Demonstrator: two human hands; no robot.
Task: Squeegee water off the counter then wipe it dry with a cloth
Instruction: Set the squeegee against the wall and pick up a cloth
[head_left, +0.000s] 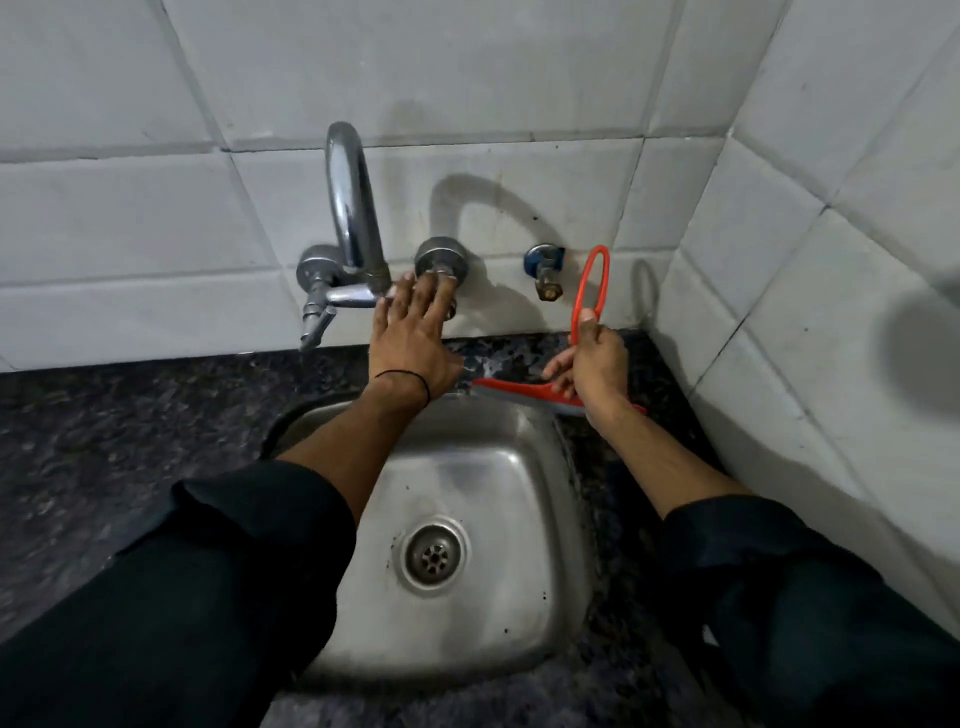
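Right hand (592, 358) has its grip closed on the red squeegee (524, 391), blade on the far worktop (104, 415). Left hand (410, 338) reaches, fingers spread wide, at the tap (358, 291). Opening it could splash fresh water across the worktop.

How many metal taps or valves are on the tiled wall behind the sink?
3. A curved chrome faucet on the left, a round chrome valve that the left hand reaches, and a small blue-and-brass valve beside the red squeegee. None seems hidden.

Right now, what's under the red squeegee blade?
The squeegee, held by the right hand, rests its blade on the dark speckled counter behind the sink rim. Whether water lies under the blade cannot be seen; it covers that strip.
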